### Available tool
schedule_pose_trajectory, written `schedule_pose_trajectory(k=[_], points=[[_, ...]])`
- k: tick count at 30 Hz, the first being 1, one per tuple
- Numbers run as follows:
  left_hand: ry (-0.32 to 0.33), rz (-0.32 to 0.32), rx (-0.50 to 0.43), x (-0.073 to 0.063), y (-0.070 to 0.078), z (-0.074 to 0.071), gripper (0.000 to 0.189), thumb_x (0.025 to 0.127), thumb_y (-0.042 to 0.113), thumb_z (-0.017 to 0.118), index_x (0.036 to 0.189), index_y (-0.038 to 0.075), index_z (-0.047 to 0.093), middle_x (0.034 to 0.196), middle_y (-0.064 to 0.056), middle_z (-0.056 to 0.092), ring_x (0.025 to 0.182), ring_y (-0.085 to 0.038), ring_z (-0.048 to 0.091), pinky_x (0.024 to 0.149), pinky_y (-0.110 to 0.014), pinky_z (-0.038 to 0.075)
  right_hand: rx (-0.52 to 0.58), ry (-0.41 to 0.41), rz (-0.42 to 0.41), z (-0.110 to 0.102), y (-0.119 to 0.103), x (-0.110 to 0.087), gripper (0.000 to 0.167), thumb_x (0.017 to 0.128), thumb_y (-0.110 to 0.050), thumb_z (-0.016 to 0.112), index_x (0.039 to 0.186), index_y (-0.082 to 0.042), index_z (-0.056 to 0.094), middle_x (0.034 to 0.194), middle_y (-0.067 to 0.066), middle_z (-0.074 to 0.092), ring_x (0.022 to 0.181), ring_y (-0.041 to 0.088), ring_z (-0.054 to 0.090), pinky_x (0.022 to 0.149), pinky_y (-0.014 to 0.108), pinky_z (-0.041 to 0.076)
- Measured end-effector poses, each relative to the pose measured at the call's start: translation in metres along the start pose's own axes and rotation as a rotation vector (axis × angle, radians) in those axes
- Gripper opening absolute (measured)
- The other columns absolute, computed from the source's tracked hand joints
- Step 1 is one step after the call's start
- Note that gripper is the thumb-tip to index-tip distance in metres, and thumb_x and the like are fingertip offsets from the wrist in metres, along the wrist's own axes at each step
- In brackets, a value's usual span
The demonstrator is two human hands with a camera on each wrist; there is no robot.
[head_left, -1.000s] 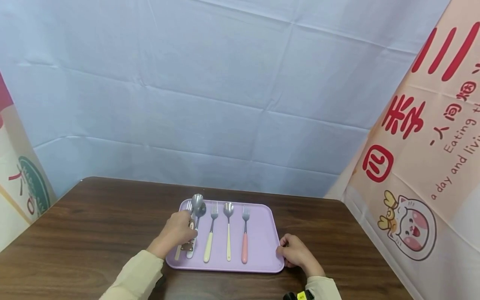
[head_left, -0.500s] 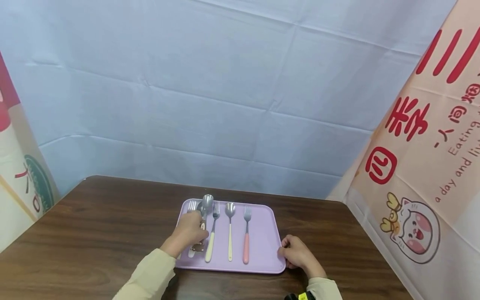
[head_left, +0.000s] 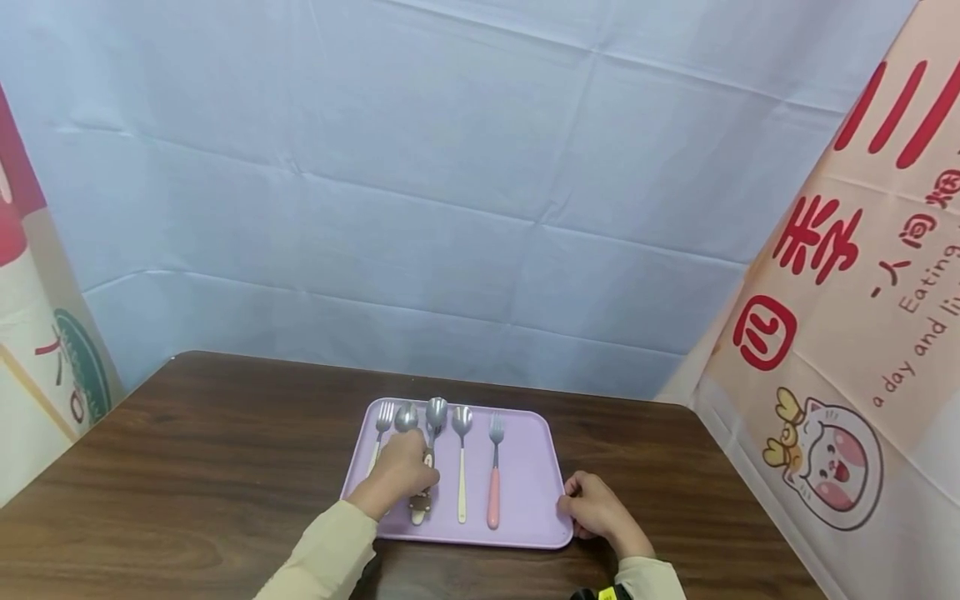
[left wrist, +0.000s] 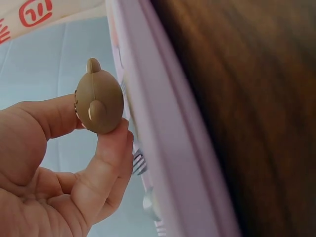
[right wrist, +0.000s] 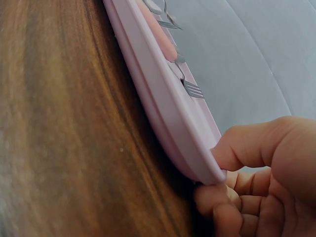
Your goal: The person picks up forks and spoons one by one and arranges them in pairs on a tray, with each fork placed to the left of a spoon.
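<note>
Over the tray, my left hand [head_left: 403, 468] pinches a spoon [head_left: 437, 410] by its brown bear-shaped handle [left wrist: 100, 101] between thumb and fingers. The bowl of this spoon covers most of a cream-handled fork lying beneath. My right hand [head_left: 595, 505] grips the near right corner of the lilac tray [head_left: 528, 483], thumb on the rim and fingers below. Left of the held spoon lie a fork [head_left: 385, 415] and another spoon [head_left: 407, 417], whose handle my left hand partly hides. To its right are a cream-handled spoon [head_left: 462, 467] and a pink-handled fork [head_left: 494, 492].
The tray sits on a dark brown wooden table [head_left: 247, 442]. Behind the table hangs a pale blue cloth [head_left: 420, 208]. A printed banner [head_left: 832, 333] hangs at the right, and another printed cloth [head_left: 45, 333] at the left.
My left hand has carried the bear-handled spoon rightward across the tray, from above the white-handled spoon to over the cream-handled fork. The right hand keeps its hold on the tray corner.
</note>
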State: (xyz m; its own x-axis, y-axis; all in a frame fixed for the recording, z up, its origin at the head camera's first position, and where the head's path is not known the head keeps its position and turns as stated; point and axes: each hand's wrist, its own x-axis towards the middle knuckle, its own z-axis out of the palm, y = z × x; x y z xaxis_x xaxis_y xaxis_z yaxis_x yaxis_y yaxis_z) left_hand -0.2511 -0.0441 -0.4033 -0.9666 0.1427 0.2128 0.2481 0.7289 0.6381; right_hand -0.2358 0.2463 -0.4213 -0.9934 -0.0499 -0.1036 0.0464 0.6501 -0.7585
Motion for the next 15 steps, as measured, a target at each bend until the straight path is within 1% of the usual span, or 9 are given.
schedule_pose_trajectory(k=[3, 6, 12, 15], points=[[-0.013, -0.005, -0.002, 0.001, 0.004, 0.003, 0.026, 0.058, 0.001, 0.066, 0.060, 0.011, 0.041, 0.055, 0.000, 0.043, 0.048, -0.014, 0.044, 0.043, -0.025, 0.038, -0.006, 0.003, 0.000, -0.001, 0.001, 0.000, 0.012, 0.071, -0.002, 0.056, 0.080, -0.002, 0.048, 0.052, 0.006, 0.048, 0.042, 0.014, 0.047, 0.041, 0.026, 0.043], [-0.019, -0.007, -0.011, 0.002, 0.008, 0.005, 0.027, 0.058, 0.000, 0.066, 0.059, 0.011, 0.041, 0.054, 0.001, 0.042, 0.047, -0.014, 0.043, 0.043, -0.026, 0.039, -0.003, 0.001, 0.001, -0.001, 0.002, 0.001, 0.012, 0.071, -0.002, 0.056, 0.080, -0.002, 0.048, 0.052, 0.006, 0.048, 0.042, 0.014, 0.047, 0.041, 0.027, 0.043], [-0.022, 0.021, 0.002, 0.005, 0.014, 0.008, 0.026, 0.059, 0.001, 0.066, 0.061, 0.010, 0.042, 0.055, 0.000, 0.042, 0.050, -0.014, 0.043, 0.046, -0.026, 0.039, 0.011, -0.004, 0.010, -0.001, 0.001, 0.002, 0.013, 0.071, -0.002, 0.056, 0.080, -0.002, 0.049, 0.053, 0.006, 0.049, 0.043, 0.014, 0.047, 0.041, 0.027, 0.043], [-0.031, 0.019, -0.001, 0.006, 0.016, 0.009, 0.025, 0.059, 0.000, 0.066, 0.061, 0.010, 0.043, 0.056, 0.000, 0.043, 0.049, -0.015, 0.044, 0.045, -0.026, 0.039, 0.013, -0.003, 0.011, 0.000, 0.000, 0.002, 0.012, 0.071, -0.002, 0.056, 0.080, -0.002, 0.049, 0.053, 0.006, 0.049, 0.043, 0.014, 0.047, 0.041, 0.027, 0.043]])
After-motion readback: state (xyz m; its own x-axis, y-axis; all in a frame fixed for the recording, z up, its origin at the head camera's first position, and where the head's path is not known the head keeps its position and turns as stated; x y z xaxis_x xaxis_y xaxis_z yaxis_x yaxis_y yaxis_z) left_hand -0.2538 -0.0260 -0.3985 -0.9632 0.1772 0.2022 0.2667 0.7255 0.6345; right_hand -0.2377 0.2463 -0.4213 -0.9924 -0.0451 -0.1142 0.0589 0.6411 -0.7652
